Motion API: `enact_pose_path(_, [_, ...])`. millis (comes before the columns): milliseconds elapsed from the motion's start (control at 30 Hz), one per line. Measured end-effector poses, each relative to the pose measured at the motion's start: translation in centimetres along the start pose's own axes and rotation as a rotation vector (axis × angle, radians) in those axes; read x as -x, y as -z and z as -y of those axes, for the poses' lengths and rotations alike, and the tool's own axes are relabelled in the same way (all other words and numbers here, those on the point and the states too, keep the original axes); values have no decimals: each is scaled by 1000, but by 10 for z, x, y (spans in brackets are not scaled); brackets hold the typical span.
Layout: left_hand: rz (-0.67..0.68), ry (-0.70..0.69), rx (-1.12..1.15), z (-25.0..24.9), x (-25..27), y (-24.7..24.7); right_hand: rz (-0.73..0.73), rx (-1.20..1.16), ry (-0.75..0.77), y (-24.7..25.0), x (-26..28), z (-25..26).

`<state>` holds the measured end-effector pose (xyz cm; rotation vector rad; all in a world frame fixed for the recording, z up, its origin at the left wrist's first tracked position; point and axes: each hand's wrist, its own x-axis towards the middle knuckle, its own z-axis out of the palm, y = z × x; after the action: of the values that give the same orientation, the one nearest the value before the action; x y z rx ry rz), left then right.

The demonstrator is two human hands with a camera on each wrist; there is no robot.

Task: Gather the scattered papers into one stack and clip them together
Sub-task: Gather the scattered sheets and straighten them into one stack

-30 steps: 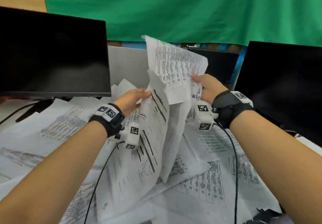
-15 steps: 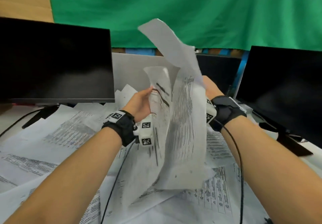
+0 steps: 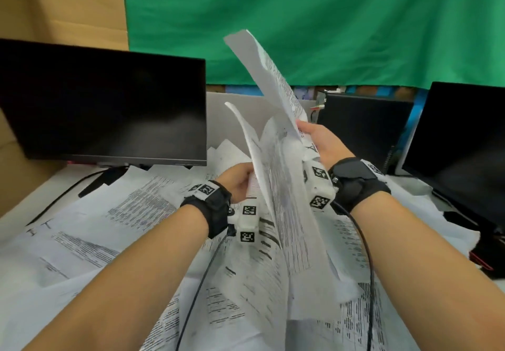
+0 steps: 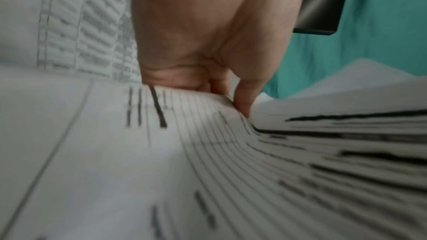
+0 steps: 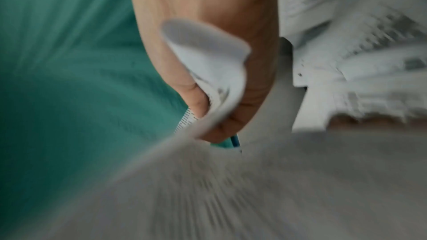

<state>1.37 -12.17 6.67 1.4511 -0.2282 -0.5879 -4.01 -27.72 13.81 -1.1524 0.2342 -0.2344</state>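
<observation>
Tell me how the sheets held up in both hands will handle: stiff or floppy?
Probably floppy: the raised sheets curl over at their tops and sag below the left hand and right hand. Likely light, since each grip is just a pinch at one edge. Apt to fan apart: the sheets already splay, unlike the loose papers lying flat on the desk.

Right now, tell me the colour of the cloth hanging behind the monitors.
Green cloth, plain with no pattern; the head view shows it best.
</observation>
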Motion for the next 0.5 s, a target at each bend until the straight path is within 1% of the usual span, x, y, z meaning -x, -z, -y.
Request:
enact_pose_path(33, [-20, 57, 7, 1, -7, 10, -3, -115, -23, 4, -4, -1])
enact_pose_path(67, [-151, 62, -22, 11, -24, 30, 17, -177, -23, 11, -10, -2])
enact_pose_path(133, [-375, 19, -129, 22, -41, 64, -59, -215, 9, 28, -22, -3])
enact_pose_path(200, [-517, -3, -217, 34, -47, 92, -88, -211, 26, 44, -24, -8])
enact_pose_path(233, [-554, -9, -280, 37, -49, 100, -65, -188, 25, 51, -24, -10])
enact_pose_path(267, [-595, 24, -358, 45, -49, 111, -14, -200, -30, 53, -25, -22])
enact_pose_path(300, [-609, 32, -410, 48, -51, 116, 0, -165, -66, 54, -23, -27])
enact_pose_path(333, [-613, 64, -444, 54, -54, 122, -13, -112, -98, 54, -24, -36])
enact_pose_path(433, [-639, 87, -494, 64, -59, 127, 3, 63, -203, 50, -29, -68])
enact_pose_path(500, [-612, 97, -539, 71, -63, 130, 31, 170, -280, 50, -32, -91])
